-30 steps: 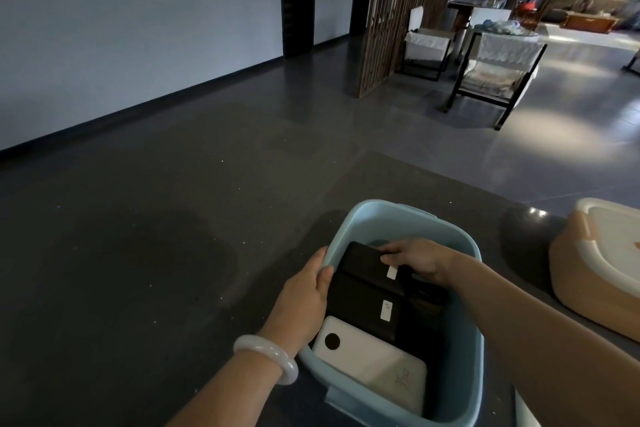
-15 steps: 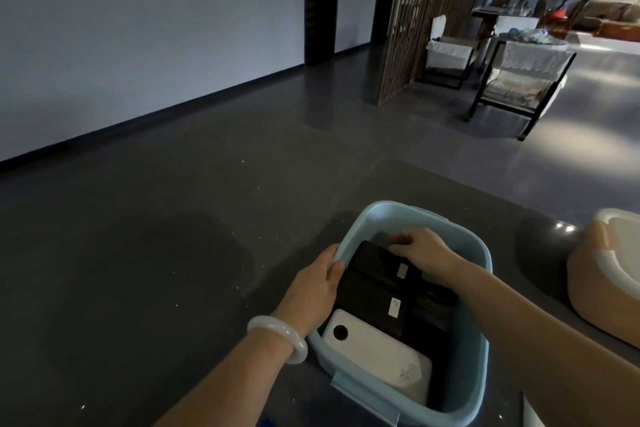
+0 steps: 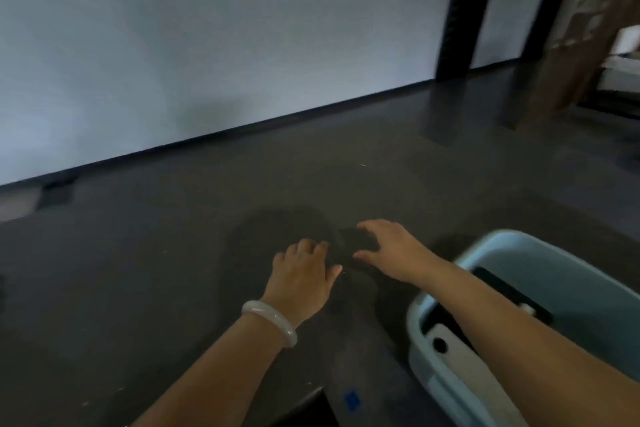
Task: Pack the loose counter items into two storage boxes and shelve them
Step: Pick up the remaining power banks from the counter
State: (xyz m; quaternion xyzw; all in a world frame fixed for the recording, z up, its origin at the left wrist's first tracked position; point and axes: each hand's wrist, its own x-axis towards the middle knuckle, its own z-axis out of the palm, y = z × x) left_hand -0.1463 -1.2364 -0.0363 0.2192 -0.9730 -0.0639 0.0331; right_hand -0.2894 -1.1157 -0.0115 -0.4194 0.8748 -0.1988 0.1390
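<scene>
Reaching out over the dark counter (image 3: 138, 288), both hands have left the blue storage box (image 3: 571, 274), where a second ago they were settling a black flat case (image 3: 509, 289) against its inner wall. The left hand (image 3: 301, 274) has let go of the box rim and now hovers palm down above the counter, its fingers loosely curled and its thumb out to the side, holding nothing. The right hand (image 3: 391, 250) has come up out of the box and is spread wide, thumb and forefinger apart. Between and just beyond the two hands lies a small dark flat thing (image 3: 358, 239), too blurred to name; whether the right fingers touch it cannot be told.

The view has swung left, so the box now sits at the lower right edge with the right forearm crossing over it. The black case rests inside as before, along with the white device (image 3: 457, 357) with its round dark spot. A pale bangle (image 3: 270, 321) circles the left wrist. A scrap of blue tape (image 3: 352, 400) shows on the counter's near edge.
</scene>
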